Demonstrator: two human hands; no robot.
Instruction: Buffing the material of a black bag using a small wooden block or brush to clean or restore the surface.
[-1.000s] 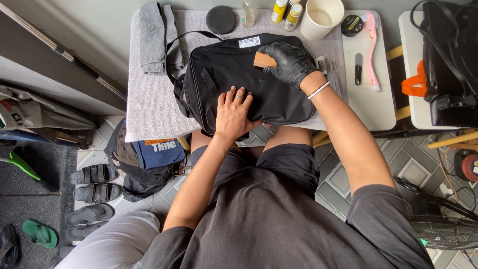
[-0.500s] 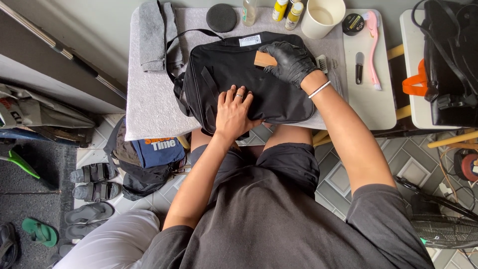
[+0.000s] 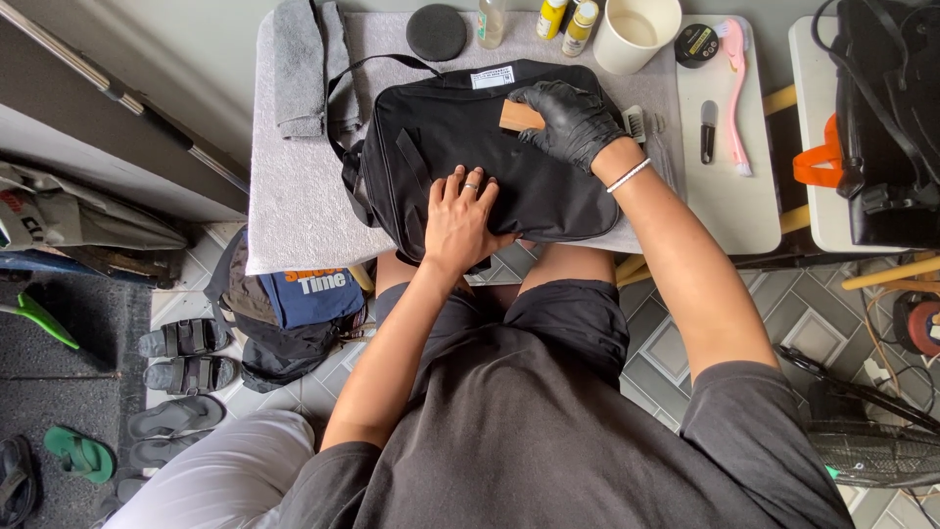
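A small white desk [image 3: 729,211] stands over a grey tiled floor [image 3: 676,343], with a grey towel [image 3: 294,196] spread across most of its top. On that towel, right in front of you, lies the black fabric bag [image 3: 470,147], flat on its side. Your left hand [image 3: 458,211] is bare and lies palm down on the bag's near edge, fingers spread, its grip open and closed on nothing. Your right hand [image 3: 568,122], in a black glove, has its grip closed on a small wooden-backed brush [image 3: 519,116] set against the bag's upper right part. Beyond the bag stand a round black sponge [image 3: 436,31], small bottles [image 3: 566,20] and a cream-coloured cup [image 3: 636,31]. A pink long-handled brush [image 3: 734,88] lies on the bare desk to your right. Sandals [image 3: 186,355] sit on the floor at your left.
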